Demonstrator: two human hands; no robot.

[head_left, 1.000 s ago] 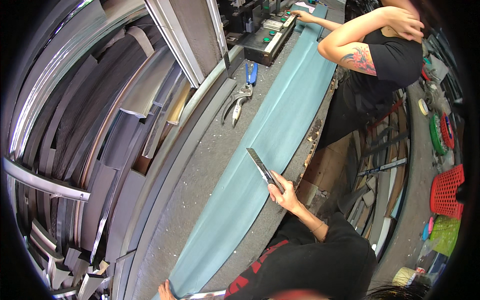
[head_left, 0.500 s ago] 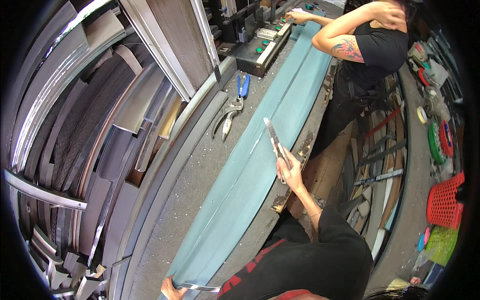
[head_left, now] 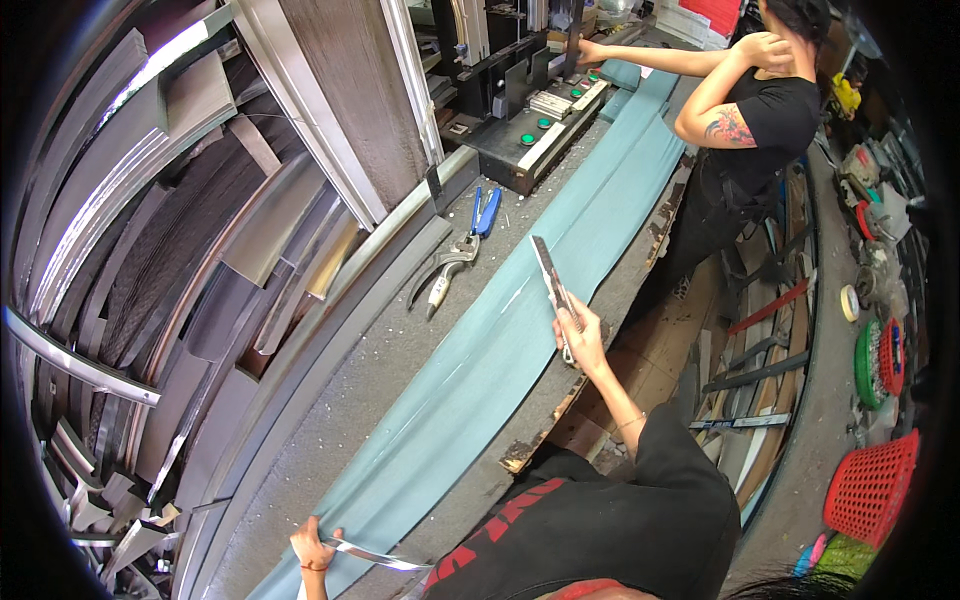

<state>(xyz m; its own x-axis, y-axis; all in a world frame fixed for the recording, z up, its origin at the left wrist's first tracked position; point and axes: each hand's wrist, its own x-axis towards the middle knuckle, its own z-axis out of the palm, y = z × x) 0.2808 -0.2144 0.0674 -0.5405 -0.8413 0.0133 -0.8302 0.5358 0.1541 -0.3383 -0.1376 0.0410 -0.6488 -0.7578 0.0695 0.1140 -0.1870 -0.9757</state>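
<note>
A long blue-green strip of sheet material [head_left: 455, 425] lies along the workbench, rumpled along its length, with a pale line down it. My right hand [head_left: 580, 335] is closed around a utility knife [head_left: 548, 268], its long blade extended and pointing away above the strip. My left hand [head_left: 312, 548] is closed at the left edge of the strip's near end. A thin shiny band [head_left: 380, 557] runs from beside its fingers toward my shirt; I cannot tell whether the fingers hold it too. Pliers with blue handles [head_left: 485, 212] and pale-handled snips [head_left: 442, 285] lie left of the strip.
A person in black [head_left: 765, 125] stands at the bench's far right, one arm reaching across to a black machine with green buttons [head_left: 520, 150]. Racks of curved metal profiles [head_left: 190, 200] fill the left. A red basket [head_left: 873, 485] stands at right.
The strip has become more wavy. My right hand still holds the knife over it, and my left hand stays at its near edge. The other person's reaching arm has straightened.
</note>
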